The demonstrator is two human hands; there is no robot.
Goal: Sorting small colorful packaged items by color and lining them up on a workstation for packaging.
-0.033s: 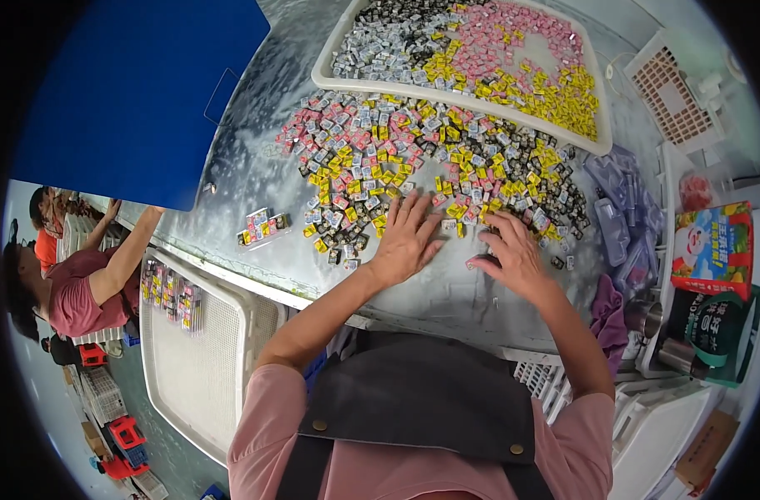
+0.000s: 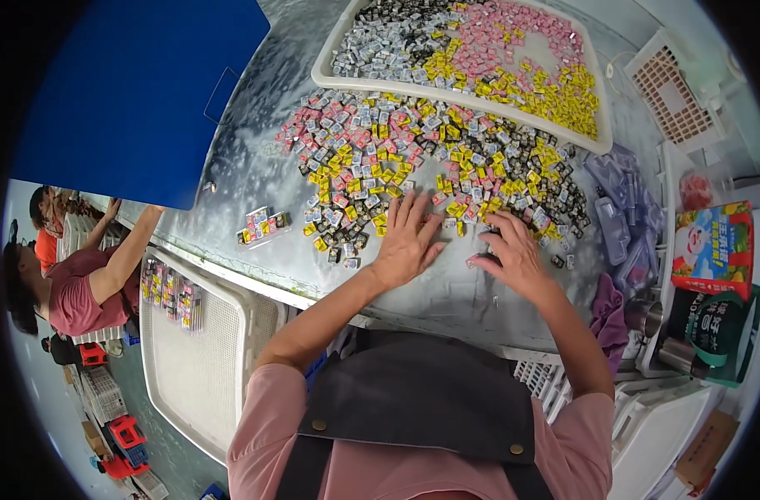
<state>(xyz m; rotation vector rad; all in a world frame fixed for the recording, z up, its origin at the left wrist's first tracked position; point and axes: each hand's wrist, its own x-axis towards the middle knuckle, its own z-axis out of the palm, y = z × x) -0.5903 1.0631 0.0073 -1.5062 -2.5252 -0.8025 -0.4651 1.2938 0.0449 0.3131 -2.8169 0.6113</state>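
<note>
My left hand lies palm down with its fingers spread, the fingertips at the near edge of a wide heap of small blocks in yellow, pink, white and black. To its right, my right hand has bent fingers and a thumb held apart; its fingertips reach the same edge. No block shows in either hand, though the undersides are hidden. A few loose blocks sit between the two hands. Left of the heap, a small clear pack holds several such blocks on the wet-looking grey table.
Behind the heap stands a white tray of blocks grouped by colour. Clear purple-tinted plastic packaging and a purple cloth lie at right. A blue panel covers the far left. Below it, a co-worker's arm reaches up near a white tray.
</note>
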